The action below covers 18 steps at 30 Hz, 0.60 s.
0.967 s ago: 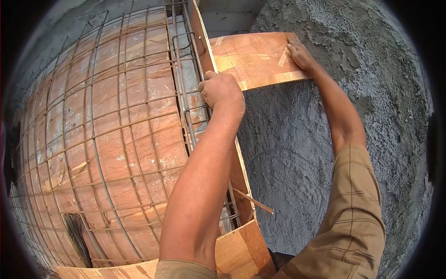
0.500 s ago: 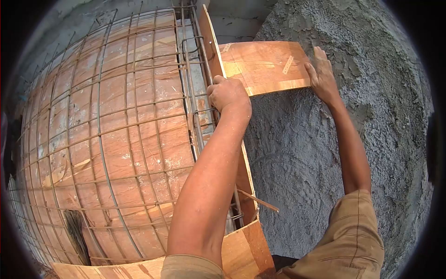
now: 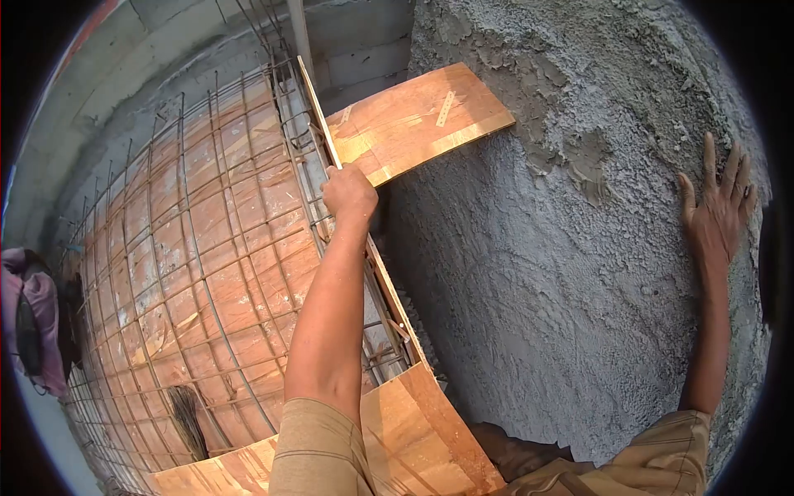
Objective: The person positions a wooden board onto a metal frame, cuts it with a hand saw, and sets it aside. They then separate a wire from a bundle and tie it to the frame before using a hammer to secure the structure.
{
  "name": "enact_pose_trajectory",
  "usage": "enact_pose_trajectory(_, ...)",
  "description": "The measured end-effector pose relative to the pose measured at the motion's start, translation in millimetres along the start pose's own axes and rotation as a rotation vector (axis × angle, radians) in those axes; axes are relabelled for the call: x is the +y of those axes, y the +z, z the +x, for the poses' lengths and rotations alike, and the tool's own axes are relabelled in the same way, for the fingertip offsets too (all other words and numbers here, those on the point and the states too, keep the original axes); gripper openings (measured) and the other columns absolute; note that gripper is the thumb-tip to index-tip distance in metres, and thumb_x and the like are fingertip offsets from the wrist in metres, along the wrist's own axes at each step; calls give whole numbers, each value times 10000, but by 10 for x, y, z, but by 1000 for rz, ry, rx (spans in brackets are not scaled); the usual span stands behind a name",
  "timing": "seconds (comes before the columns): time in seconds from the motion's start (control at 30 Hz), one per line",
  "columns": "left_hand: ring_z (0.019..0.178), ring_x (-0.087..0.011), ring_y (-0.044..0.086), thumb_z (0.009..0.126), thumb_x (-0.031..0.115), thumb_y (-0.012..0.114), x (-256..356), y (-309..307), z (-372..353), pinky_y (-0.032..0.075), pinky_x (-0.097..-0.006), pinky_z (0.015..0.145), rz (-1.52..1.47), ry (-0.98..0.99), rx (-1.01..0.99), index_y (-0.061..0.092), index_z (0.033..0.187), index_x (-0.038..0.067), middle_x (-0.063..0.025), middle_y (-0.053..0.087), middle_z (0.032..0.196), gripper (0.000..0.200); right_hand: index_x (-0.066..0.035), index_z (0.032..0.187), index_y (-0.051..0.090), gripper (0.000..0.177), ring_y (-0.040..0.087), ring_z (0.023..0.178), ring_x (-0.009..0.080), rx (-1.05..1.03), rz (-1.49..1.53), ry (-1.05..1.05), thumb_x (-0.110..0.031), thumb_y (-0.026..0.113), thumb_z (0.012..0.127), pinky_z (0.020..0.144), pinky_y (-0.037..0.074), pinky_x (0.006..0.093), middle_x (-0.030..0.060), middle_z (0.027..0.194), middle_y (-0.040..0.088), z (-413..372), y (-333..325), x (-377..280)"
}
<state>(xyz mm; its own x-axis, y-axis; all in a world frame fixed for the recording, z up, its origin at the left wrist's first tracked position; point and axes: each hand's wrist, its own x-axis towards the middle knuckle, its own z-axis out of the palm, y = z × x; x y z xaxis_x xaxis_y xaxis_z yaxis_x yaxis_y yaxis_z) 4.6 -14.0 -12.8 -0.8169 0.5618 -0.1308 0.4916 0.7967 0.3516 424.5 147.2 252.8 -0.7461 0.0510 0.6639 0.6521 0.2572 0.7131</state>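
My left hand (image 3: 349,197) is closed over the top edge of an upright plywood strip (image 3: 313,107) that runs alongside the steel bars. Spread open, my right hand (image 3: 718,217) lies against the rough cement-coated wall (image 3: 571,289) at the far right. Between the upright strip and that wall spans a flat plywood panel (image 3: 413,120), just beyond my left hand; neither hand appears to hold it. A small perforated strip (image 3: 446,109) lies on its face.
A rebar grid (image 3: 184,217) covers wooden boards on the left. A bundle of dark bristles (image 3: 187,420) pokes up through it. Another plywood panel (image 3: 422,426) stands close to me at the bottom. Pink cloth (image 3: 43,318) hangs at the left edge. Behind is a block wall (image 3: 368,62).
My right hand has left the end of the flat plywood panel and moved right onto the rough wall. My left hand stays on the upright strip. The view has shifted and turned.
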Motion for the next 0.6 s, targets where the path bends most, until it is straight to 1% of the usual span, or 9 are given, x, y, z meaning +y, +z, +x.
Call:
enact_pose_trajectory(0.03, 1147, -437, 597, 914, 234, 670, -30, -7, 1, 540, -458, 925, 16, 19, -42, 628, 1262, 0, -231, 559, 1267, 421, -425, 1579, 157, 671, 47, 1549, 217, -23, 28, 22, -648, 352, 978, 1257, 63, 463, -17, 1680, 93, 14, -20, 12)
enact_pose_trajectory(0.13, 1202, -462, 553, 901, 304, 697, 12, -194, -230, 500, -482, 988, -47, 91, -40, 509, 1420, 63, -267, 536, 1291, 602, -400, 1590, 132, 732, -27, 1550, 218, -90, 142, 85, -647, 404, 957, 1253, -16, 458, 1, 1686, 34, 9, -35, 101)
enact_pose_trajectory(0.17, 1295, -493, 469, 915, 364, 676, -89, -115, -199, 426, -503, 1075, -127, 114, -86, 384, 1521, 122, -315, 464, 1400, 714, -400, 1590, 127, 750, -36, 1549, 218, -110, 179, 109, -655, 417, 948, 1251, -40, 460, 5, 1686, 30, -8, -29, 118)
enact_pose_trajectory(0.27, 1353, -515, 400, 930, 396, 648, -317, -63, -398, 361, -498, 1133, -192, 268, 16, 373, 1530, 116, -349, 366, 1490, 716, -389, 1594, 122, 775, -33, 1550, 232, -149, 266, 143, -657, 440, 939, 1246, -58, 473, 23, 1686, 26, -63, -16, 153)
enact_pose_trajectory(0.3, 1396, -498, 353, 953, 398, 611, -372, -118, -558, 327, -483, 1158, -234, 219, 71, 394, 1514, 79, -351, 338, 1516, 681, -388, 1594, 124, 773, -30, 1550, 233, -132, 288, 150, -657, 439, 941, 1246, -55, 474, 22, 1686, 31, -61, 11, 153)
enact_pose_trajectory(0.4, 1392, -449, 394, 968, 382, 599, -701, -345, -1178, 337, -457, 1152, -511, 287, 225, 454, 1462, 7, -340, 434, 1458, 638, -382, 1596, 126, 763, -23, 1551, 231, -97, 361, 147, -652, 431, 951, 1243, -49, 482, 23, 1686, 44, -87, 39, 186)
enact_pose_trajectory(0.43, 1361, -410, 457, 972, 390, 600, -737, -558, -1588, 355, -440, 1137, -634, 211, 192, 503, 1399, -62, -322, 510, 1403, 630, -379, 1597, 126, 759, -21, 1551, 231, -81, 388, 141, -650, 428, 955, 1241, -47, 485, 24, 1686, 48, -89, 43, 187)
enact_pose_trajectory(0.53, 1301, -348, 539, 996, 310, 610, -1158, -981, -2767, 403, -404, 1105, -769, -44, 154, 516, 1384, -74, -278, 550, 1388, 554, -368, 1599, 123, 752, -32, 1551, 234, 15, 457, 124, -651, 410, 965, 1236, -61, 489, 30, 1686, 46, -56, 29, 161)
enact_pose_trajectory(0.6, 1287, -310, 555, 1009, 253, 606, -1461, -1180, -3661, 425, -380, 1089, -828, -184, 229, 510, 1392, -71, -253, 564, 1380, 511, -359, 1601, 122, 746, -44, 1551, 233, -683, 23, 175, -657, 388, 970, 1234, -71, 487, 32, 1687, 33, 339, -553, 44)
